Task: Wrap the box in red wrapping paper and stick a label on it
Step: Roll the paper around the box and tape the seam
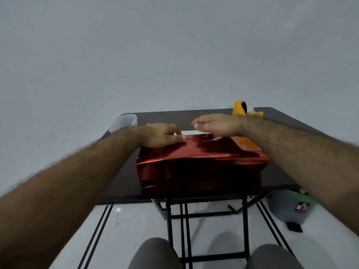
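The box (202, 166), wrapped in shiny red paper, sits on the dark table (287, 136) near its front edge. A white label (194, 132) with a green edge lies along the far edge of the box top. My left hand (161, 135) rests on the top's far left corner, with thumb and forefinger pinching the label's left end. My right hand (215, 124) hovers just above the label's right part, fingers loosely curled and nothing visible in them. The label's right end is hidden under that hand.
A yellow tape dispenser (240, 108) stands at the table's back right. A clear plastic tub (124, 122) sits at the back left corner. Under the table are black folding legs (206, 212) and a grey bag (291, 208) on the white floor. My knees show at the bottom.
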Motion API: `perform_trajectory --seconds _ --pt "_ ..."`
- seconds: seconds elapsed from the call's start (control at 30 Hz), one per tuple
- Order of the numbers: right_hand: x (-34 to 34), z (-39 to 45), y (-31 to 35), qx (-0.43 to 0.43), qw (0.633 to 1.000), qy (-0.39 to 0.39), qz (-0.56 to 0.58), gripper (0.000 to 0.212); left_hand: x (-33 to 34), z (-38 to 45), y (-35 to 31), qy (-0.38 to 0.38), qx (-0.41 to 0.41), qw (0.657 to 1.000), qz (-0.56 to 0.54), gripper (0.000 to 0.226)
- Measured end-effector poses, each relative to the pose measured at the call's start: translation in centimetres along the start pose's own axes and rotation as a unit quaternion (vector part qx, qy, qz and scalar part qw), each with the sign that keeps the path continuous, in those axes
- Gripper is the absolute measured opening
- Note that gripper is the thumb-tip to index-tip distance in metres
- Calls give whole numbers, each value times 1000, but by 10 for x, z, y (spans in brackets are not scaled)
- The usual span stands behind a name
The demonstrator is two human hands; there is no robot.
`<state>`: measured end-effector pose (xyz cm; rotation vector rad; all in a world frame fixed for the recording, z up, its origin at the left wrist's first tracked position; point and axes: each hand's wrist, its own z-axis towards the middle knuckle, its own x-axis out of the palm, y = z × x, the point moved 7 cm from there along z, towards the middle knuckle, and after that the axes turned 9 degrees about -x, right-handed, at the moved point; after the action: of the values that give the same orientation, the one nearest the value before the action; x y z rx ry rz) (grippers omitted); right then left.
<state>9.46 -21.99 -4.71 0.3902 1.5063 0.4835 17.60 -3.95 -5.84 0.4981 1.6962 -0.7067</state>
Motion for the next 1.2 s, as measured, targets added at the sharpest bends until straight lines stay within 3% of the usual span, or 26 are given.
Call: perform_trajectory --seconds 0.13,0.23,0.43,0.53,0.63,0.8,1.07,1.2 --pt "24 -24 23 -57 967 94 -229 118 2 -1 1 -22 3 996 -86 48" --pt "36 -35 27 -62 945 142 -287 149 -3 6 0 -44 -6 987 -156 43" --pt "28 -29 28 -11 980 124 -155 149 -9 42 16 -49 -49 994 -87 37" --pt "25 -23 30 -17 976 128 -176 141 -10 69 9 -20 -34 999 -11 44" --pt "21 -20 29 -19 975 148 -166 133 -13 91 -8 27 5 999 33 36" --pt "16 -18 22 -19 976 172 -133 135 9 108 -40 123 38 990 52 22" --pt "17 -21 11 -31 980 183 -72 137 22 110 -36 139 27 986 91 30" --pt "15 -22 11 -23 983 180 -39 119 26 105 -33 153 20 985 75 14"
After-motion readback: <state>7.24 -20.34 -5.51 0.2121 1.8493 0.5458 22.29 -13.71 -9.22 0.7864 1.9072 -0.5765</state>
